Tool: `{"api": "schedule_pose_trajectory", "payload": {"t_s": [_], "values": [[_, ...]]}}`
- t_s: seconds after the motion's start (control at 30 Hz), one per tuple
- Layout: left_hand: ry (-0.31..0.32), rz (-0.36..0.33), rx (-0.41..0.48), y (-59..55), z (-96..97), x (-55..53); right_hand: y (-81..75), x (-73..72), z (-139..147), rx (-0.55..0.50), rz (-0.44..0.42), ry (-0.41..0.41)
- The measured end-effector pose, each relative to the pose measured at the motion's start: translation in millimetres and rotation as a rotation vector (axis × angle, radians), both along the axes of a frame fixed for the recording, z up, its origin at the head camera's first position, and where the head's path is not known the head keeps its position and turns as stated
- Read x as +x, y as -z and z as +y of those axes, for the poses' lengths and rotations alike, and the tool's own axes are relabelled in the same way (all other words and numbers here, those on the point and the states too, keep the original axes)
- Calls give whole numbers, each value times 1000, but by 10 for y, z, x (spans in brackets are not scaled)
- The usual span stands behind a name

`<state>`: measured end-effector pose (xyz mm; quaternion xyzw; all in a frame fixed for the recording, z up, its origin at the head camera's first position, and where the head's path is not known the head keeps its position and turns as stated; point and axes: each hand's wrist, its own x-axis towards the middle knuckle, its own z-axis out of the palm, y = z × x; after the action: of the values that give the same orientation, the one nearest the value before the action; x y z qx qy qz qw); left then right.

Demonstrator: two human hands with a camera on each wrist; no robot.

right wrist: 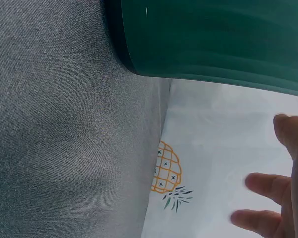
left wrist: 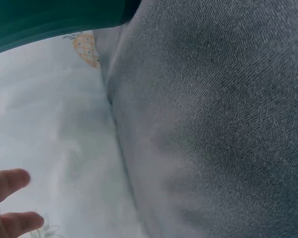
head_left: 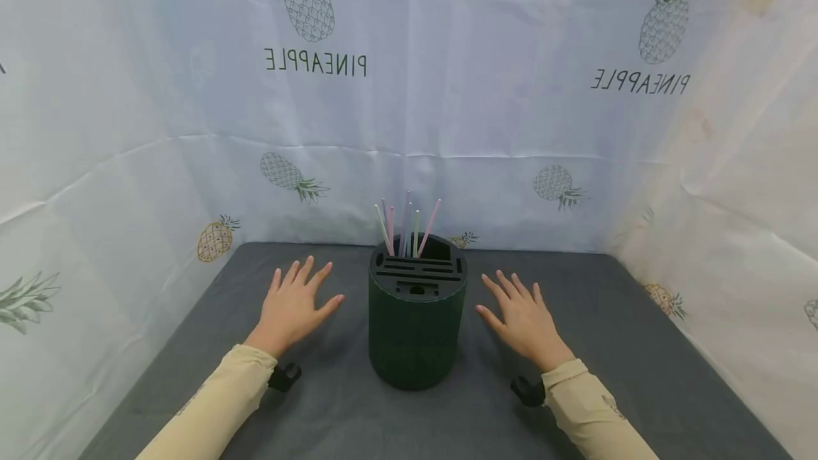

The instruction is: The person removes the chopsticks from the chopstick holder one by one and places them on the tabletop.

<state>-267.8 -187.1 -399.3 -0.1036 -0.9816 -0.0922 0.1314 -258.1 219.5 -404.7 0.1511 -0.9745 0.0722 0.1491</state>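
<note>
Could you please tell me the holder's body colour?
The holder's body is green, clearest in the right wrist view.

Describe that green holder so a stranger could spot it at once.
Start with the dark grey surface before the pineapple-print curtain. Between the left hand and right hand, touching neither, stands the dark green holder. Its upright round body, black slotted top and thin pastel sticks set it apart from the hands beside it.
</note>
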Motion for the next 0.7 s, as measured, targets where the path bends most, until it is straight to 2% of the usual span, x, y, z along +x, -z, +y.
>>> {"api": "schedule_pose_trajectory", "payload": {"t_s": [0.2,0.4,0.53,0.7], "values": [[28,-65,16,-3,14,29,-11,18,-16,-33,-50,-1],[9,-166,65,14,26,52,-16,12,-21,-94,-119,6],[5,-174,81,25,11,66,-48,23,-24,-171,-148,0],[51,-156,157,-38,-41,94,-154,27,-10,-323,-192,-26]]}}
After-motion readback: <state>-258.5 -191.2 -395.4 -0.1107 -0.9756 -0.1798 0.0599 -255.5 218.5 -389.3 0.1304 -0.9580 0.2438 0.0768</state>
